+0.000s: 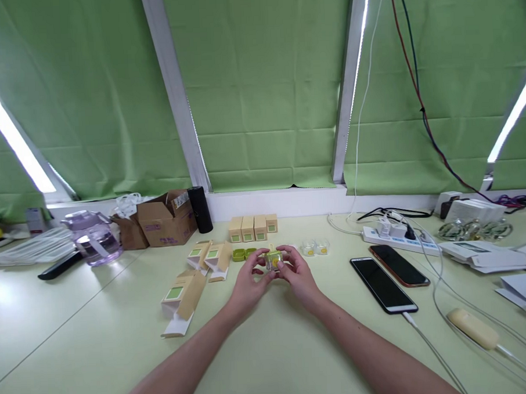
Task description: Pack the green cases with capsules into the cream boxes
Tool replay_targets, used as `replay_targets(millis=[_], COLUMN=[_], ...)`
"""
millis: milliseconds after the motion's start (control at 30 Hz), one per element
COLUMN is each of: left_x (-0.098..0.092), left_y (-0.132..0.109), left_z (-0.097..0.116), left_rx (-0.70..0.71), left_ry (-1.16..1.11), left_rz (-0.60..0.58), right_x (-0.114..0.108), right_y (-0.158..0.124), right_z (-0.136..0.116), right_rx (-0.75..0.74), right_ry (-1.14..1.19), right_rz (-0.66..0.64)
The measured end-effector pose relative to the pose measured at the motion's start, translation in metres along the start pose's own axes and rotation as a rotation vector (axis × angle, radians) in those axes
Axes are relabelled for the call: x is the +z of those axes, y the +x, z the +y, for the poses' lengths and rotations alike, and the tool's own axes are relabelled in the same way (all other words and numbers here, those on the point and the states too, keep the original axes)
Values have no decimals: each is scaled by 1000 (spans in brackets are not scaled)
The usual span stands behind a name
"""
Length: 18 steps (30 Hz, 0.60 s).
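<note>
Between my two hands is a small clear container with a green top (273, 260) and a yellow mark on its front. My left hand (249, 279) grips its left side, fingers curled around the edge. From the right, my right hand (300, 275) pinches it with thumb and fingers. Just behind the left fingers sit small green square pieces, one of them a green cap (238, 255). To the right of the hands stand two clear containers (315, 248) with yellow marks. Left of the hands lie three opened cardboard boxes with green squares, the nearest an open carton (186, 296).
Several closed cartons (247, 229) stand in a row at the back. Farther left are a brown cardboard box (168, 218), a black cylinder (200, 209) and a purple pitcher (93, 239). Two phones (383, 284), a power strip (404, 242) and cables lie to the right.
</note>
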State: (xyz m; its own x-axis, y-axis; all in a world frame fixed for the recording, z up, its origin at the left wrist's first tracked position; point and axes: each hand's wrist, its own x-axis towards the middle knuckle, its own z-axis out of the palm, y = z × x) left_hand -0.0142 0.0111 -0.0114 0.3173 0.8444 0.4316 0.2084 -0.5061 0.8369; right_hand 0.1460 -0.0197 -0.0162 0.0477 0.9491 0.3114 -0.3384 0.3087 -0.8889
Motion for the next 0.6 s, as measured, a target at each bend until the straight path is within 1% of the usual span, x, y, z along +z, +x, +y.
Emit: replay_targets(millis=[167,367,500,600], left_x=[0,-2,0,1], left_y=[0,1,-1,-3], left_z=[2,7,9,10], left_rx=[1,8,2,32], left_ry=[30,72,91,65], left_rz=[15,49,111,109], right_x=[-5,-5,-5,-9], right_y=[3,5,4,6], right_z=[4,1,4,10], right_rx=[-10,-10,58,130], right_ry=[-14,9,166,347], right_rz=[-13,-2,5,17])
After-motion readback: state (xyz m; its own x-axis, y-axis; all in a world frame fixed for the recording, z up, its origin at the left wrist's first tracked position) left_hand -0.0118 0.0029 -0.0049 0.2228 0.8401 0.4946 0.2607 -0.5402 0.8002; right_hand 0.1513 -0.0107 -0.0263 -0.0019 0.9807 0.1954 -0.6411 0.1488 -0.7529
